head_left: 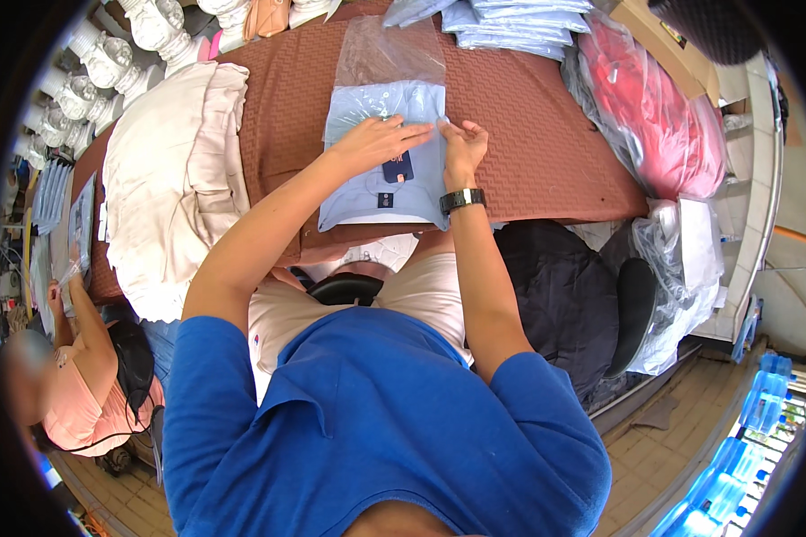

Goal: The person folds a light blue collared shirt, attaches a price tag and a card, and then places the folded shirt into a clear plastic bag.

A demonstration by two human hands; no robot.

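A folded light blue shirt lies on the brown-covered table in front of me, collar toward me, with a dark hang tag on it. A clear plastic bag surrounds the shirt, and its unfilled end stretches flat beyond the far side. My left hand rests on the bagged shirt above the tag, its fingers stretched out to the right. At the shirt's right edge, my right hand pinches the side of the bag between thumb and fingers.
Cream cloth is heaped at the left. Bagged blue shirts are stacked at the far side, near a large plastic bag of red items. A black-covered chair stands right of my legs. Another person works at the left.
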